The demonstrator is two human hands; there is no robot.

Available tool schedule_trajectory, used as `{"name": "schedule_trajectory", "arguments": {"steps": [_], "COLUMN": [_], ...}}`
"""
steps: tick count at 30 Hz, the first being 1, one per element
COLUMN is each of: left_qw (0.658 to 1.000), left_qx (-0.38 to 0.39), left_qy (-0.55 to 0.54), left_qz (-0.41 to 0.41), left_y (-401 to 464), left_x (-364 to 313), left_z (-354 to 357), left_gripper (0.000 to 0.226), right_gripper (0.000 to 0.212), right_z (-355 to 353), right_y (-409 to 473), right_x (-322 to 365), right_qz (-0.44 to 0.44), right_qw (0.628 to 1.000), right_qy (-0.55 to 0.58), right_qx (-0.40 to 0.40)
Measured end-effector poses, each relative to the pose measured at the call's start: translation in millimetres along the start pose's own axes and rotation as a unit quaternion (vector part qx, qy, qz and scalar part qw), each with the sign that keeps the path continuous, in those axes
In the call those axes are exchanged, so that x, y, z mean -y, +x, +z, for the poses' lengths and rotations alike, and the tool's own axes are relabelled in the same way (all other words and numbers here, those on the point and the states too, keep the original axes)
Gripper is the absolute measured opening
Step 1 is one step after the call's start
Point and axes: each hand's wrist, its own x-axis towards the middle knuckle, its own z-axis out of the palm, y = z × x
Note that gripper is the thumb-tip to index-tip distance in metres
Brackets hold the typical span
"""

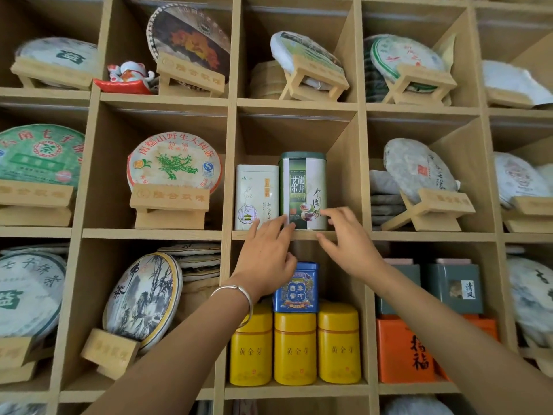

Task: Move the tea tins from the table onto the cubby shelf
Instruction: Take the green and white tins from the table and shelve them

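Note:
A tall green tea tin [302, 187] stands upright in the middle cubby of the wooden shelf [230, 163], right beside a white tea tin [256, 196]. My left hand [266, 256] is just below the green tin's lower left corner, fingers spread and fingertips touching its base. My right hand [347, 238] hovers at its lower right corner, fingers apart, holding nothing. In the cubby below, a blue tin [297, 290] sits on top of three yellow tins [294, 348]. The table is out of view.
Round paper-wrapped tea cakes on wooden stands [173, 166] fill the neighbouring cubbies. Grey-green boxes [454, 286] and an orange box [404, 351] sit in the lower right cubby. A cat figurine [128, 74] lies in the upper left cubby.

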Motion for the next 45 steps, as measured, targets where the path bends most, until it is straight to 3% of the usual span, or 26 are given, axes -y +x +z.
{"name": "schedule_trajectory", "arguments": {"steps": [45], "left_qw": [1.000], "left_qx": [0.013], "left_qy": [-0.011], "left_qz": [0.014], "left_y": [-11.3], "left_x": [-10.1], "left_z": [-7.6], "left_gripper": [0.062], "right_gripper": [0.050], "right_z": [5.4], "right_y": [-11.3], "right_x": [7.9], "right_qz": [-0.018], "right_qw": [0.999], "right_qy": [-0.034], "right_qx": [-0.009]}}
